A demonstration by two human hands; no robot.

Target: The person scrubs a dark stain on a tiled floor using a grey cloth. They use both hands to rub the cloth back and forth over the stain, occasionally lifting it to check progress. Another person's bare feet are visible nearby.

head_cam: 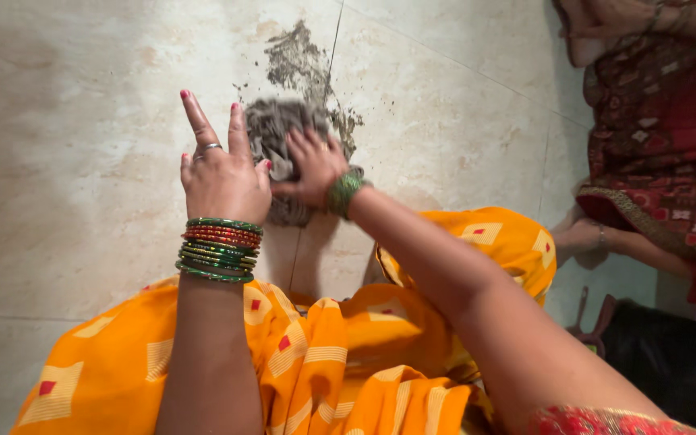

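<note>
the crumpled grey cleaning cloth (pixel 271 133) sits on the pale glossy floor tiles (pixel 66 121), just below a dark smear of dirt (pixel 304 64) at its 12 o'clock. the right hand (pixel 314 165) presses it, fingers clamped into the folds. the left hand (pixel 221 173) touches its 9 o'clock edge, fingers spread apart. bare tile lies open from 8 to 11 o'clock; another person's dark red patterned garment (pixel 662 129) crowds 3 o'clock.
</note>
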